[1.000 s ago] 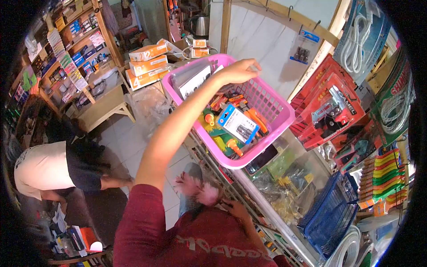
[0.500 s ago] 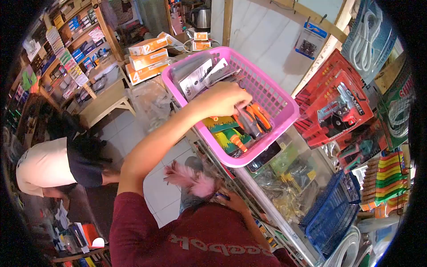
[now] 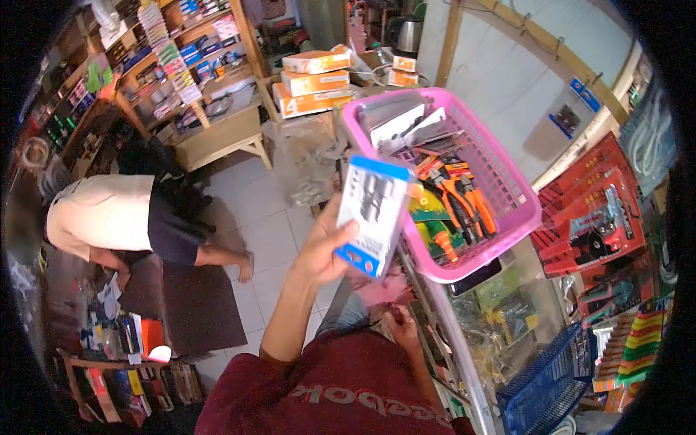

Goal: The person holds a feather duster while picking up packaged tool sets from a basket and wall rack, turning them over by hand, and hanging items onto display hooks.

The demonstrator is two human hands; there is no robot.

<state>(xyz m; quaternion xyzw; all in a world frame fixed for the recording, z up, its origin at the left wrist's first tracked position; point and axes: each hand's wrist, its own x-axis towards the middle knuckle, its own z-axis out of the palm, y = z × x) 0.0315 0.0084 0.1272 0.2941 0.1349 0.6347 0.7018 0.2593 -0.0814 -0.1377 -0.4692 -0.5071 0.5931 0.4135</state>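
Here, the left hand [image 3: 325, 250] pinches a flat blue-and-white packet [image 3: 373, 199] by the pink plastic basket [image 3: 500, 248]'s left edge.
Low grip best bares print; right hand [image 3: 403, 330]'s fingers: cannot tell.

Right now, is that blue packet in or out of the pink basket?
Out: the left hand holds the blue packet up, hiding part of the pink basket's rim.

Over past the left grip [image 3: 321, 254] I see orange boxes [image 3: 315, 83] and a kettle [image 3: 407, 34]; left of it, a person [image 3: 109, 210] stooping; to its right and nearer, a blue basket [image 3: 538, 383].
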